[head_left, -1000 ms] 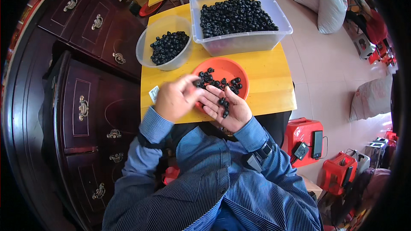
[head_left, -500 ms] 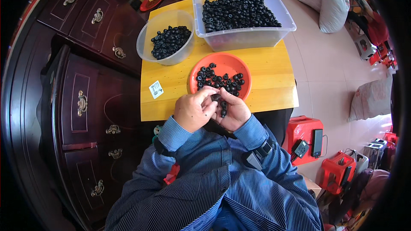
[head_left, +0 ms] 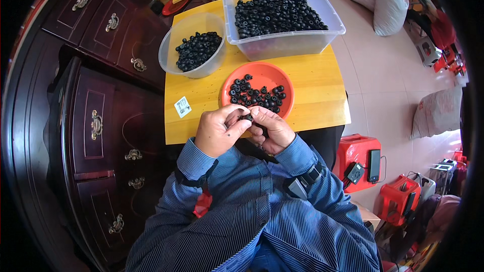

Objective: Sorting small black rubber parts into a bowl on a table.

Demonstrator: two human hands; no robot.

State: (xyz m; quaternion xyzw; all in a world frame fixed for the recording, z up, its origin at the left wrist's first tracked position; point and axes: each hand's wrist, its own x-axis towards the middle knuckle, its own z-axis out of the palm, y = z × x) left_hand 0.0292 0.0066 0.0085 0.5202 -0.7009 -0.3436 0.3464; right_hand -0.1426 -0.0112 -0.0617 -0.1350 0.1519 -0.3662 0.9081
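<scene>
Two hands meet at the near edge of the yellow table (head_left: pixel 312 95), just in front of the person's chest, and between them sits one small black ring (head_left: pixel 247 117). The left hand (head_left: pixel 218 132) curls over it from the side, thumb and fingers closed on the piece; the right hand (head_left: pixel 270 130) closes on it from the other side, fingertips pressed to the same part, so both grips are clamped on the ring, seemingly to steady so small a thing for close handling. Whether a second part is hidden inside the fingers cannot be told. Directly beyond the hands stands an orange bowl (head_left: pixel 237 75) with a thin scatter of like black rings, set within easy reach, probably as the working supply. Farther back to the left is a clear round bowl (head_left: pixel 174 38) partly filled with the same parts, and behind the orange one a large clear bin (head_left: pixel 285 45) heaped with them; the three containers keep the lots apart. A small white label (head_left: pixel 182 107) lies flat on the table left of the orange bowl. Dark wooden drawers (head_left: pixel 96 121) stand against the table's left side, and red cases (head_left: pixel 360 158) rest on the tiled floor to the right.
</scene>
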